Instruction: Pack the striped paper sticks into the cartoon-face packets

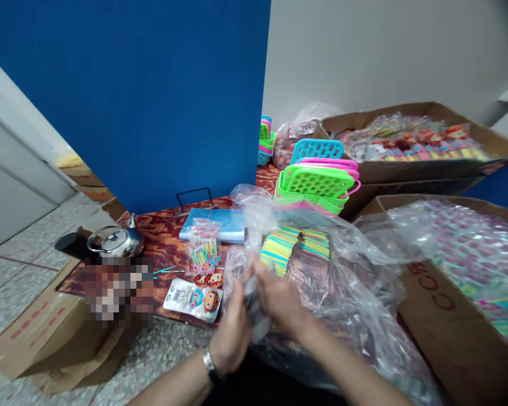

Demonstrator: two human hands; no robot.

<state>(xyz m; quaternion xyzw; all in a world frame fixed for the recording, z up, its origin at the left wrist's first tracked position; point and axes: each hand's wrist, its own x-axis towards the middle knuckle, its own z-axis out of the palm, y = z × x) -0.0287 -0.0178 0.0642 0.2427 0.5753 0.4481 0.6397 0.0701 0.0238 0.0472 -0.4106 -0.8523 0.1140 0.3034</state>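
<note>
My left hand (232,326), with a metal band at its wrist, and my right hand (280,294) meet in front of me. Between them is a blurred greyish plastic packet (258,313), and my fingers are closed on it. Just beyond lies a large clear plastic bag (342,304), spread open, holding bundles of yellow and blue sticks (276,251). To the left of my hands rest a white printed pouch (192,300) with a cartoon figure, some small clear packets (205,248) and a stack of blue plastic sleeves (220,223).
Stacked green, pink and blue plastic baskets (319,183) stand behind the bag. Cardboard boxes of packed goods (423,307) line the right. A metal kettle (116,242) sits on the table's left end, above a cardboard box (59,332). A blue panel (152,101) rises behind.
</note>
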